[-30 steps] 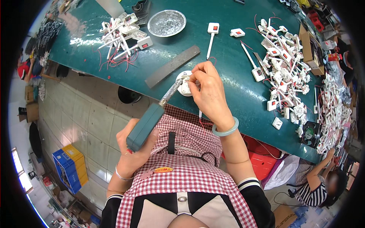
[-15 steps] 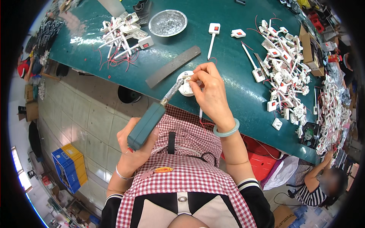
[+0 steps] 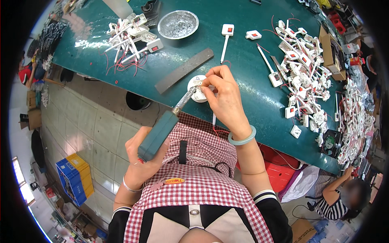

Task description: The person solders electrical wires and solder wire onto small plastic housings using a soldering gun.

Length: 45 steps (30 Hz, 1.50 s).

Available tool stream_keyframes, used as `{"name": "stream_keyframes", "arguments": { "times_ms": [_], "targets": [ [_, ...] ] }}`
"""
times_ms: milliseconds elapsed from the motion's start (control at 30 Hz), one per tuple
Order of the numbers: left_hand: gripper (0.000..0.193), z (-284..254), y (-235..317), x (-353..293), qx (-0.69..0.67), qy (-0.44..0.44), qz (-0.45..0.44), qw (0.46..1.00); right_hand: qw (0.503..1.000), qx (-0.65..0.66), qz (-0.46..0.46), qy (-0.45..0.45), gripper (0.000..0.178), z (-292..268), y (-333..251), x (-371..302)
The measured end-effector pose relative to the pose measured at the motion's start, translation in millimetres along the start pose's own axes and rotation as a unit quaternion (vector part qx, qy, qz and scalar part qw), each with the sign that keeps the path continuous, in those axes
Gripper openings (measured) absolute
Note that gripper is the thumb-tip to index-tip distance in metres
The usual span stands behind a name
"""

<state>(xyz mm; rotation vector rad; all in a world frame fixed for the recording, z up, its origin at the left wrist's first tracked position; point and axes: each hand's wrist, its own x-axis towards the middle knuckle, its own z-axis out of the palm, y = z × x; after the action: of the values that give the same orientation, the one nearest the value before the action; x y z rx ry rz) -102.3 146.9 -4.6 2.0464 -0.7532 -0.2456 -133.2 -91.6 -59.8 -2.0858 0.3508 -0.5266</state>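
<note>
My left hand [image 3: 137, 162] is wrapped round the dark green handle of a soldering iron [image 3: 159, 135]. Its metal shaft slants up and right, with the tip at a round white plastic piece [image 3: 193, 84] near the table's front edge. Over the right side of that piece, my right hand [image 3: 228, 97] has thumb and fingers pinched together; what they hold is hidden. Below the piece hangs a short white stem [image 3: 214, 119] with a red wire. Farther up the table lies a white switch unit [image 3: 227, 30] with a red button and a long stem.
A flat metal bar [image 3: 184, 71] lies beside the white piece, with a metal bowl [image 3: 178, 25] behind it. White switch parts are heaped at the left [image 3: 131, 34] and right [image 3: 304, 60] of the green table [image 3: 243, 56]. A co-worker [image 3: 336, 196] sits at the lower right.
The soldering iron and my left hand have shifted very slightly to the right. My right hand stays at the white piece, almost unmoved.
</note>
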Motion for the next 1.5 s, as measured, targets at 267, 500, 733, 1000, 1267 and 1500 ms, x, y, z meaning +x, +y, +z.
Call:
{"name": "stream_keyframes", "arguments": {
  "times_ms": [267,500,733,1000,1267,1500],
  "targets": [
    [0.018,0.9,0.8,2.2,-0.003,-0.001,-0.001,1.000,0.999,-0.030,-0.026,-0.006,0.008,-1.3,1.4,0.6],
    [0.020,0.3,5.8,3.6,0.003,-0.016,-0.010,1.000,0.999,-0.029,-0.012,-0.003,0.006,0.3,-1.5,0.7],
    [0.019,-0.3,3.1,3.6,0.004,-0.013,-0.001,1.000,1.000,-0.030,-0.005,-0.003,0.006,0.4,-3.2,1.3],
    [0.017,-5.6,3.8,-1.9,-0.007,0.038,0.009,0.999,0.999,-0.032,-0.004,-0.007,0.006,0.2,-3.0,1.8],
    [0.018,-2.1,0.1,-0.9,-0.012,0.032,0.017,0.999,0.998,-0.055,-0.021,-0.012,0.006,0.5,1.1,2.6],
    [0.020,0.2,-1.0,0.3,-0.038,0.011,-0.011,0.999,0.998,-0.054,-0.014,-0.011,0.006,0.4,-2.4,3.1]
  ]
}}
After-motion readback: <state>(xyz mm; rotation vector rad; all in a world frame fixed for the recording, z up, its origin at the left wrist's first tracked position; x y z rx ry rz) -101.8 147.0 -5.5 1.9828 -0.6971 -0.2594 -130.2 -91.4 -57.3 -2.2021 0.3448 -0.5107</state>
